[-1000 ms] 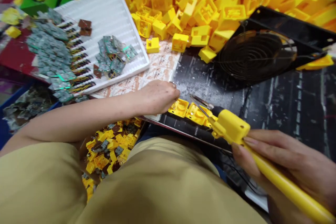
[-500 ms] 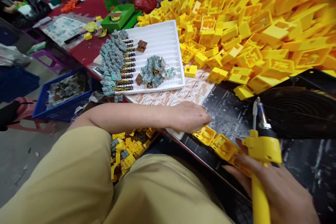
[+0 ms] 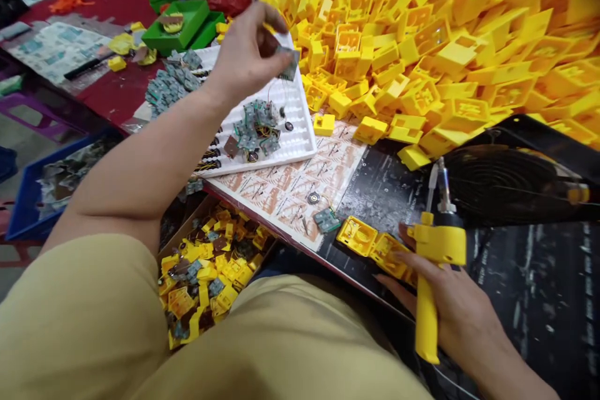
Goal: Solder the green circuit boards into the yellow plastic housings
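My left hand (image 3: 255,53) is raised over the white ribbed tray (image 3: 307,140), pinching a small circuit board (image 3: 288,64) with thin wires hanging from it. A pile of wired circuit boards (image 3: 257,125) lies in the tray below. My right hand (image 3: 450,300) grips a yellow soldering gun (image 3: 429,300), its metal tip pointing up and away. Fingers of that hand also touch a row of open yellow plastic housings (image 3: 359,236) at the table edge. Just left of the row lie a green circuit board (image 3: 327,220) and a small round disc (image 3: 314,198).
A big heap of yellow housings (image 3: 398,44) fills the back right. Beside it stands a black coiled part (image 3: 506,190). Below the table edge, a box (image 3: 187,234) holds yellow pieces and boards. Green trays (image 3: 180,31) and a blue bin (image 3: 28,200) are at left.
My left hand has moved from beside the yellow housings up to the tray and now holds a circuit board. A green board and disc now show beside the housings. My right hand keeps its grip.
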Demonstrator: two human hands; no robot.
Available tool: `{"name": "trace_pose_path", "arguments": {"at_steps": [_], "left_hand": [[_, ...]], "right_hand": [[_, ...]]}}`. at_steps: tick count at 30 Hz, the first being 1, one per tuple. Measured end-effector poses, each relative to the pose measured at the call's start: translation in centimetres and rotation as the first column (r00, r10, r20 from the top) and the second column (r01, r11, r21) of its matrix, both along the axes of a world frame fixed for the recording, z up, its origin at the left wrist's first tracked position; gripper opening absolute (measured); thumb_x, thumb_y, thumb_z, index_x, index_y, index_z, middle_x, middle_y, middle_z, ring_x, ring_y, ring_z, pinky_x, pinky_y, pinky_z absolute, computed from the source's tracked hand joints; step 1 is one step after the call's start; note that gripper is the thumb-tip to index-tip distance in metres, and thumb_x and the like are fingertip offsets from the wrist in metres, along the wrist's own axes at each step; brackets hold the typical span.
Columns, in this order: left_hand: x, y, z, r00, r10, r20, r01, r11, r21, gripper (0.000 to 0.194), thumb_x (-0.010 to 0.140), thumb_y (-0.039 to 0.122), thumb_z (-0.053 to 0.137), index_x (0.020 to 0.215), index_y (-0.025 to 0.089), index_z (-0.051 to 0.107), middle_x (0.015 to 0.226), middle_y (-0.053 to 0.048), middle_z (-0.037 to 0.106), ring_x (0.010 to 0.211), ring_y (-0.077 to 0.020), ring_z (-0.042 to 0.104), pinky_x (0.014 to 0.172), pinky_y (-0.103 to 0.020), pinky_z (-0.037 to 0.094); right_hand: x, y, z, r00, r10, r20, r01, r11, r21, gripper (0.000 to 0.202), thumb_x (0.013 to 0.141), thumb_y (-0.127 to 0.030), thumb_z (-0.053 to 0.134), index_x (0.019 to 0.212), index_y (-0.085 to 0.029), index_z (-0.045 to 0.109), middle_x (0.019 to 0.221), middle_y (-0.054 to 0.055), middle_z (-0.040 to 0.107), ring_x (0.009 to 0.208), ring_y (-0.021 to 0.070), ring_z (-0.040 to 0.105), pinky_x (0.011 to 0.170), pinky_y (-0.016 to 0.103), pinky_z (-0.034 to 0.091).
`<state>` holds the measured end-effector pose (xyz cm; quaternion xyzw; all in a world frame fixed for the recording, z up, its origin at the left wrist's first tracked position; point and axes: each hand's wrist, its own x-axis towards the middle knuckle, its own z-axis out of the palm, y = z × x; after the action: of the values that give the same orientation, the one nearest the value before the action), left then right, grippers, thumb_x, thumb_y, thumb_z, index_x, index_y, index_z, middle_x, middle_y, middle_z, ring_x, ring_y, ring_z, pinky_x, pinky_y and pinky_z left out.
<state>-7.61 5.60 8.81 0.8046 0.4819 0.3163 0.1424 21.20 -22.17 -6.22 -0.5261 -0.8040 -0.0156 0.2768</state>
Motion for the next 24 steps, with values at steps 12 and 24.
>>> {"name": "trace_pose_path", "arguments": {"at_steps": [12, 24], "left_hand": [[7.7, -9.3, -5.5, 0.888, -0.394, 0.238, 0.461, 0.776, -0.431, 0.025, 0.083, 0.031, 0.064, 0.100, 0.014, 0.069, 0.091, -0.005, 0.071, 0.072, -0.0120, 0.061, 0.068, -0.030, 0.054], [4.9, -10.6, -5.5, 0.688, -0.593, -0.418, 0.525, 0.805, -0.277, 0.035, 0.096, 0.037, 0.044, 0.113, 0.021, 0.070, 0.124, -0.008, 0.067, 0.117, -0.0235, 0.059, 0.103, -0.043, 0.040]], "right_hand": [[-1.3, 0.8, 1.4, 0.998, -0.047, -0.048, 0.049, 0.998, 0.048, 0.031, 0.096, -0.031, 0.061, 0.121, -0.017, 0.049, 0.088, 0.006, 0.062, 0.076, 0.0203, 0.062, 0.072, 0.034, 0.054], [-0.7, 0.5, 1.6, 0.995, 0.015, -0.098, -0.008, 0.998, 0.068, 0.043, 0.092, -0.036, 0.067, 0.126, -0.018, 0.046, 0.093, 0.006, 0.063, 0.086, 0.0223, 0.064, 0.092, 0.041, 0.051]]}}
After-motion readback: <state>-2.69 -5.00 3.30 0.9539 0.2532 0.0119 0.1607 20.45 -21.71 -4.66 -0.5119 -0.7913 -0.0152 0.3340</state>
